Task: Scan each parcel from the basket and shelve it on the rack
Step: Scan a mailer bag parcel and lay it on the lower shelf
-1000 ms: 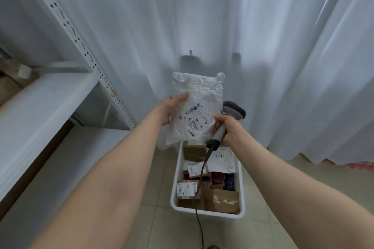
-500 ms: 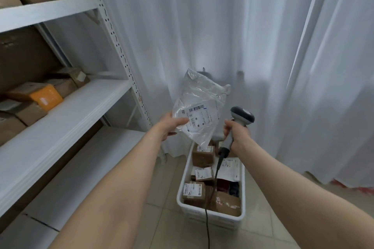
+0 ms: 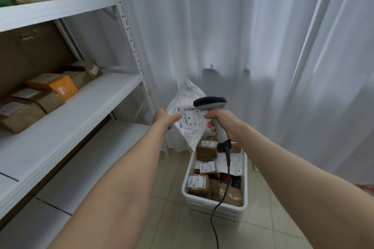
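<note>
My left hand (image 3: 165, 118) grips a white plastic parcel bag (image 3: 187, 125) by its left edge, with the barcode label facing me. My right hand (image 3: 221, 122) holds a grey handheld scanner (image 3: 210, 102) by its handle; the scanner's head sits just over the label's upper right corner. Below them on the floor stands a white basket (image 3: 245, 198) holding several brown boxes with labels. The white metal rack (image 3: 81, 111) fills the left side.
Several cardboard parcels and an orange one (image 3: 54, 85) lie at the back of the middle shelf; its front part is bare. Boxes stand on the upper shelf (image 3: 56, 9). White curtains (image 3: 253, 36) hang behind. The scanner's black cable (image 3: 217, 208) trails down over the basket to the tiled floor.
The view has risen and turned left, so more of the rack shows. The parcel has tilted and dropped lower. The scanner has come up and left until its head overlaps the label.
</note>
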`<move>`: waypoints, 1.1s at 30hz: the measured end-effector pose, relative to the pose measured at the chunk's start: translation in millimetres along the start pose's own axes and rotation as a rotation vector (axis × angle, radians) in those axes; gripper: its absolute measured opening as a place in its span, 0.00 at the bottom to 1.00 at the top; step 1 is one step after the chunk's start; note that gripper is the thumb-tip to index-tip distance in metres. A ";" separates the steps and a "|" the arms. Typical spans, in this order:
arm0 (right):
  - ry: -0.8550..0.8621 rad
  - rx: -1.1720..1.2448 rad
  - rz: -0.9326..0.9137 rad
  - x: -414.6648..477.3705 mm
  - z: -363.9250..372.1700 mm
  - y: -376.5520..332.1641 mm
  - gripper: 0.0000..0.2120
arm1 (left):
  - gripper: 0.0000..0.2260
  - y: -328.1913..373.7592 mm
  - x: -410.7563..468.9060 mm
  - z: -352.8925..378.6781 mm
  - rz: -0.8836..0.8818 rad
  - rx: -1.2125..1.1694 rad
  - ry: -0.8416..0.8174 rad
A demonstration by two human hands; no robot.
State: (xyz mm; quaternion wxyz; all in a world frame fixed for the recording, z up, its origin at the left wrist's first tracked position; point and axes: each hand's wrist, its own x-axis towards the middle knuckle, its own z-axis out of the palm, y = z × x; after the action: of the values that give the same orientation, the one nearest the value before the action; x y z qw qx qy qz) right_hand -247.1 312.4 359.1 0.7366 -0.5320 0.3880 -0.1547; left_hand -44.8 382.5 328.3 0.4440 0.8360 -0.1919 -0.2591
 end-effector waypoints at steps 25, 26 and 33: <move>-0.026 -0.033 0.076 7.1 88.8 -2.1 0.05 | 0.23 -36.2 20.7 -78.4 -0.074 -0.056 -0.012; -0.026 -0.026 0.085 7.9 91.7 -2.3 0.04 | 0.23 -37.1 20.9 -81.2 -0.076 -0.057 -0.012; 0.081 0.036 -0.069 18.1 112.8 -0.6 0.06 | 0.25 -35.7 26.3 -106.7 0.082 0.118 -0.223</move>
State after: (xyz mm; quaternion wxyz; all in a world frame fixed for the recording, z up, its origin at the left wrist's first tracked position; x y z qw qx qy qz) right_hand -152.1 375.4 367.3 0.7238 -0.5252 0.3960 -0.2085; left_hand 43.6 455.6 341.6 0.3800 0.8183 -0.2890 -0.3202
